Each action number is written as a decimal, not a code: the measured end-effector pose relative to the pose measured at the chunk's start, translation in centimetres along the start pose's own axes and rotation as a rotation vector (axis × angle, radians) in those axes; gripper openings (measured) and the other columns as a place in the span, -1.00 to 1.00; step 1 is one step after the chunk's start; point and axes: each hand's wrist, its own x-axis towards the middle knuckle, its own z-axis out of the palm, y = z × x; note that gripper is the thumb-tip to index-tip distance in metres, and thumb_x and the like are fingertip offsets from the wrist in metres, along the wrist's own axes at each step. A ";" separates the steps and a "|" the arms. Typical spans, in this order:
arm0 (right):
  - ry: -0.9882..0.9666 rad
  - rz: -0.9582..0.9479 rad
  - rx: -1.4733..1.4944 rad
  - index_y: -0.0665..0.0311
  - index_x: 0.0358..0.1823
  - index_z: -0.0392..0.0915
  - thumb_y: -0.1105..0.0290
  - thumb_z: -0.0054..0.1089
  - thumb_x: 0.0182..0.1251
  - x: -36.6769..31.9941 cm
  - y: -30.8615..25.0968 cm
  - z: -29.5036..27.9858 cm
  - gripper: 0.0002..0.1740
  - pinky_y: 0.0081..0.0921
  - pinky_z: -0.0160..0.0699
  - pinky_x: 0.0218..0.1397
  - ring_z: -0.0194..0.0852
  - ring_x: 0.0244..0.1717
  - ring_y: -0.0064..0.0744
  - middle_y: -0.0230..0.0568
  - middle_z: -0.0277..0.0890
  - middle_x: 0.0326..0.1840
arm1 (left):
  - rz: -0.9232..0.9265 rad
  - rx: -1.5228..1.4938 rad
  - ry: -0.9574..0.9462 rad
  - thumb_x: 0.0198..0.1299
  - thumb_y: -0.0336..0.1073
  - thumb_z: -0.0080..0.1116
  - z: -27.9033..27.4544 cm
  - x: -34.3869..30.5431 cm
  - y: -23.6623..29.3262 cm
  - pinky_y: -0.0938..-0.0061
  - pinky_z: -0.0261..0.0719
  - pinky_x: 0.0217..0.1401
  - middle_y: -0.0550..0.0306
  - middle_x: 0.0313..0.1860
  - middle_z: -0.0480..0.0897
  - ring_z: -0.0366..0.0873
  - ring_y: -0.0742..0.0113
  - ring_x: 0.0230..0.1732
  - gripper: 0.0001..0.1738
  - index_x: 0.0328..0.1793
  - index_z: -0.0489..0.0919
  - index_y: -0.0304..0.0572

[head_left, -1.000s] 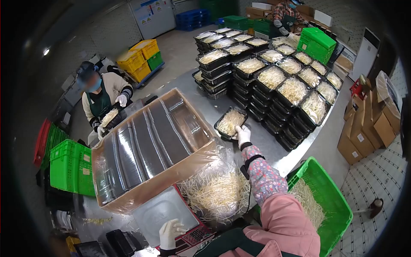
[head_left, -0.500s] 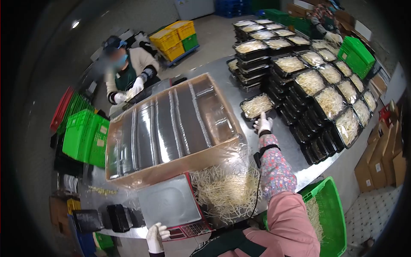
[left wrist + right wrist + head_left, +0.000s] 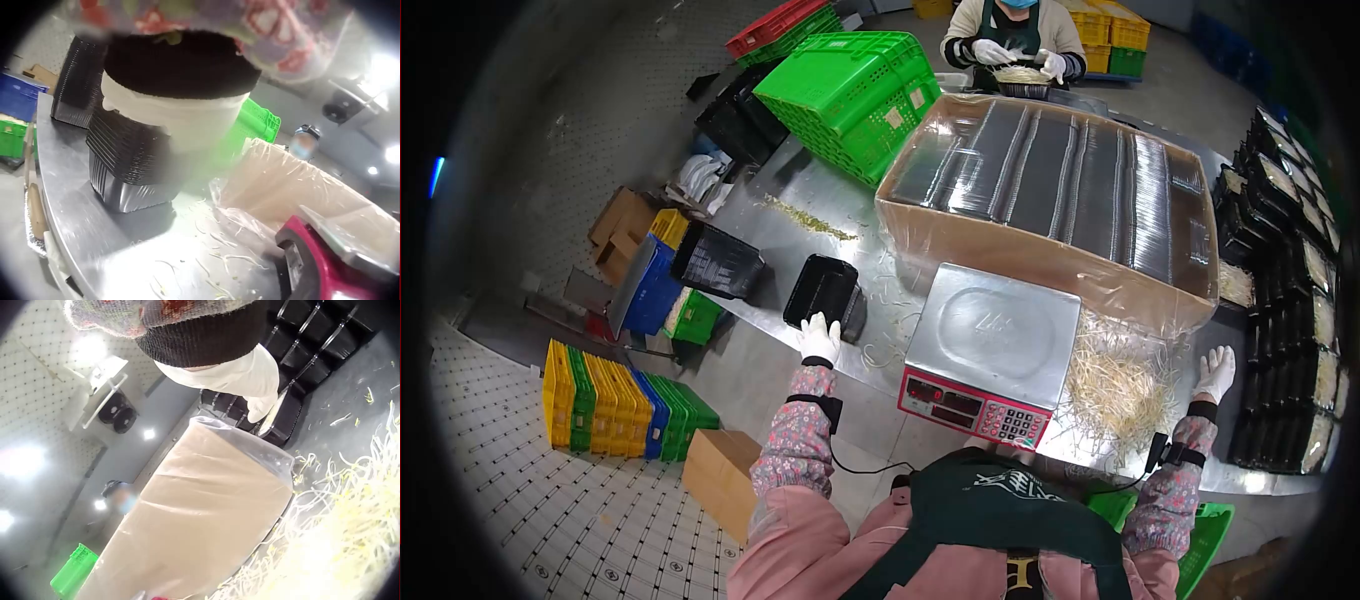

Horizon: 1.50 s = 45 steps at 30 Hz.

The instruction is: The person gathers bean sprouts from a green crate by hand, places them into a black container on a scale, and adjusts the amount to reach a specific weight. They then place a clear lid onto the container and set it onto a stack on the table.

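My gloved left hand [image 3: 818, 338] reaches the near edge of a nested stack of black plastic trays [image 3: 822, 284], its fingers extended at the rim. The left wrist view shows the side of this stack [image 3: 125, 150] beside the white glove, with the fingertips hidden. My gloved right hand [image 3: 1215, 372] is empty above the tabletop, fingers extended, between a heap of bean sprouts [image 3: 1115, 385] and the piled filled trays [image 3: 1290, 370]. Between my hands stands a red scale [image 3: 990, 345] with a bare metal pan.
A lined carton [image 3: 1040, 250] packed with black trays stands behind the scale. Another tray stack [image 3: 718, 262] lies at the table's left edge. A green crate [image 3: 850, 100] is beyond. Across the table a person [image 3: 1020, 40] handles a tray of sprouts.
My right hand has let go of the filled tray beside the piles and drawn back. The view has swung left, and my left hand has moved from beside the scale to the black trays.
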 end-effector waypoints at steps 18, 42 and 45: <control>0.023 -0.161 0.147 0.10 0.27 0.39 0.07 0.12 0.41 -23.5 -5.3 -9.4 -0.51 -0.41 0.57 -0.16 0.54 -0.13 -0.33 -0.22 0.50 0.01 | 0.581 -1.163 -0.263 0.33 -0.31 0.15 -11.1 -2.6 27.9 0.49 0.48 -0.21 0.08 -0.32 0.64 0.47 0.42 -0.33 -0.79 -0.17 0.57 -0.37; 0.609 0.257 -0.897 0.48 0.39 0.24 -0.20 0.40 0.03 -41.3 -3.3 -57.6 0.08 -0.33 0.17 0.48 0.18 0.46 -0.03 0.20 0.23 0.44 | 1.721 -0.779 -1.140 0.29 -0.39 0.14 -1.7 -45.2 47.9 0.42 0.52 0.15 -0.01 -0.06 0.69 0.64 0.22 -0.03 -0.71 0.11 0.62 -0.27; 0.432 0.668 -0.922 0.52 0.47 0.05 -0.26 0.48 -0.12 -38.2 1.3 -61.5 0.31 -0.37 0.07 0.53 0.03 0.53 0.01 0.21 0.08 0.51 | 1.719 -0.589 -1.076 0.27 -0.32 0.17 2.3 -48.3 47.1 0.40 0.56 0.09 -0.05 -0.08 0.70 0.67 0.14 -0.05 -0.72 0.06 0.65 -0.22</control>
